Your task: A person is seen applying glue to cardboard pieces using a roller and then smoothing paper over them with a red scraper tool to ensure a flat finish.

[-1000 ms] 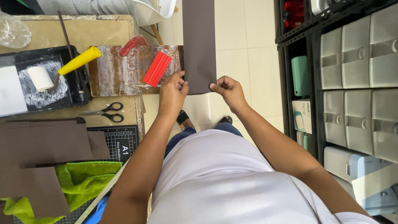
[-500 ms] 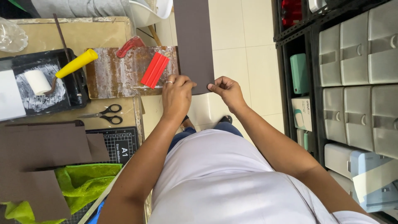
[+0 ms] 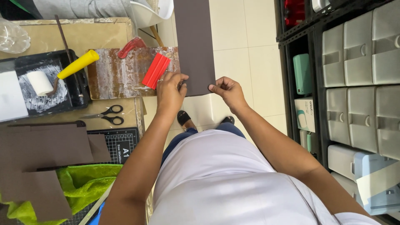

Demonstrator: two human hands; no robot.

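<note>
From where I watch, the landmark is the black paint tray (image 3: pixel 75 89) on the wooden table (image 3: pixel 104 35): a white roller with a yellow handle (image 3: pixel 78 64) lies in it, and just right of it sits a rusty metal sheet (image 3: pixel 116 77) carrying a red ribbed tool (image 3: pixel 156 71). Below the tray I see black-handled scissors (image 3: pixel 106 115), then a black cutting mat (image 3: pixel 118 143) partly under brown paper pieces (image 3: pixel 43 150), with green cloth (image 3: pixel 81 183) lower still. Far right of the tray stands a dark shelf with grey drawers (image 3: pixel 360 71).

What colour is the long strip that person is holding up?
Dark brown, plain; the strip shows clearly in the head view.
</note>
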